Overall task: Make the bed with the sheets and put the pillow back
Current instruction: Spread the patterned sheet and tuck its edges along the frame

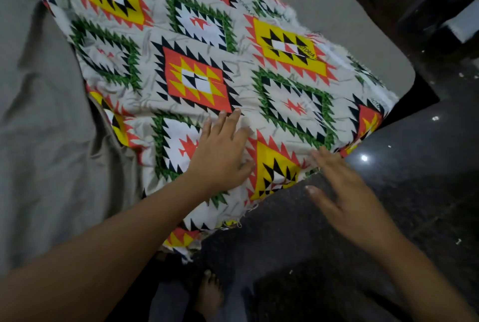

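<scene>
Left forearm (103, 241) leads to the left hand (220, 150), fingers straight, pressing flat on the patterned sheet (197, 62) spread over the grey bed (39, 114); right hand (347, 192), fingers spread, is at the sheet's edge just beside it

Seen from the person's own head: two bare forearms (116, 238), with the left hand (220, 150) and right hand (347, 197) bare too, nails short and plain. Lower down, one bare foot (210, 293) beside what may be grey trouser legs (168, 303), blurred in dim light.
</scene>
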Motion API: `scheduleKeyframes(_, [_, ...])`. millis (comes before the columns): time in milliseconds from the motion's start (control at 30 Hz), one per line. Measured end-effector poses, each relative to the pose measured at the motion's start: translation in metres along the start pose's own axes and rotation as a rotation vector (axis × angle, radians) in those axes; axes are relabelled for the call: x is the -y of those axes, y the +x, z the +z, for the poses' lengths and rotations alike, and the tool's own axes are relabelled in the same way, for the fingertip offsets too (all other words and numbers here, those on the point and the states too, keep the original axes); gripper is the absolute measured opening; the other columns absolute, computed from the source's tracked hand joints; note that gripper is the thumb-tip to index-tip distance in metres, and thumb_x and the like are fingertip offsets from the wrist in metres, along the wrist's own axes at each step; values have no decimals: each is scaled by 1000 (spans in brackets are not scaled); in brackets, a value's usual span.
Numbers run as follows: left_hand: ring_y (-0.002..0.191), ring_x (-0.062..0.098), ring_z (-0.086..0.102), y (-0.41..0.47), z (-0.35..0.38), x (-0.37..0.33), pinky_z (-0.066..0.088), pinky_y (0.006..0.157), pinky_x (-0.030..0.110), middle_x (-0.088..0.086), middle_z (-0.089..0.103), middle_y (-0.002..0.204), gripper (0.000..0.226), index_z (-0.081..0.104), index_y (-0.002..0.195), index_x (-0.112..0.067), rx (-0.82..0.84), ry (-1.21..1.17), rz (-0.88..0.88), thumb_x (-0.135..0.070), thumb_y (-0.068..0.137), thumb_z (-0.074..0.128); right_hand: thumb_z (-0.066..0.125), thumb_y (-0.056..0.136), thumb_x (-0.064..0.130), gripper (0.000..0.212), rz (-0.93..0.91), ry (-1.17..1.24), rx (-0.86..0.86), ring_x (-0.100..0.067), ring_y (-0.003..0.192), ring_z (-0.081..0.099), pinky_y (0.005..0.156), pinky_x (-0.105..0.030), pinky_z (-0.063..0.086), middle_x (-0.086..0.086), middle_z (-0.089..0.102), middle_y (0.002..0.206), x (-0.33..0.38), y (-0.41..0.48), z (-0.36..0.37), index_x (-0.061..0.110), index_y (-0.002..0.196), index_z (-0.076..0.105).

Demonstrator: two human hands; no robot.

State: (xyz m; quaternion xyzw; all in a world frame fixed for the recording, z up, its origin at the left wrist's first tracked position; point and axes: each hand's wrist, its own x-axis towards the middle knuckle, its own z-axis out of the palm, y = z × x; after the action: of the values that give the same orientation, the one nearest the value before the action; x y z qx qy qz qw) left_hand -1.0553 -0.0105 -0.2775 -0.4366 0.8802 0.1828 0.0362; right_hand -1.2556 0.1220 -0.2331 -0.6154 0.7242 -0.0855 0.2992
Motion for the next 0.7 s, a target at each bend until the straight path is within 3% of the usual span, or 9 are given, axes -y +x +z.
scheduleKeyframes(133, [145,28,-5,29,-10,-12,-2,116,48,8,-2,159,68,25,146,-19,-9,-15,-6,-50,90,49,48,94,43,63,26,-135,-12,-23,144,16,115,-35,15,-3,21,156,-21,44,-35,25,149,24])
scheduleKeyframes(267, [145,30,-1,60,-20,-29,2,117,48,8,2,159,69,24,147,-17,-43,-14,28,-50,90,48,47,95,42,63,51,-198,-14,-26,139,26,111,-36,24,-9,29,152,-21,109,-49,16,148,25])
scheduleKeyframes(367, [145,30,5,88,-22,-40,9,118,47,9,7,158,67,25,147,-15,-39,-36,54,-47,92,48,46,97,39,65,99,-225,-15,-29,141,19,112,-39,22,-10,22,154,-26,140,-48,12,149,20])
scheduleKeyframes(533, [143,30,15,141,-22,-60,18,116,45,10,16,156,62,24,147,-13,19,-18,140,-40,95,44,45,97,30,62,191,-257,-170,-31,141,19,112,-45,26,-13,19,155,-44,166,-56,7,148,18])
scheduleKeyframes(700, [127,36,36,200,-30,-79,38,99,48,12,34,146,54,25,145,-11,73,48,129,-30,97,41,50,94,26,63,265,-251,-205,-32,140,19,113,-44,24,-17,21,153,-76,198,-74,3,146,21])
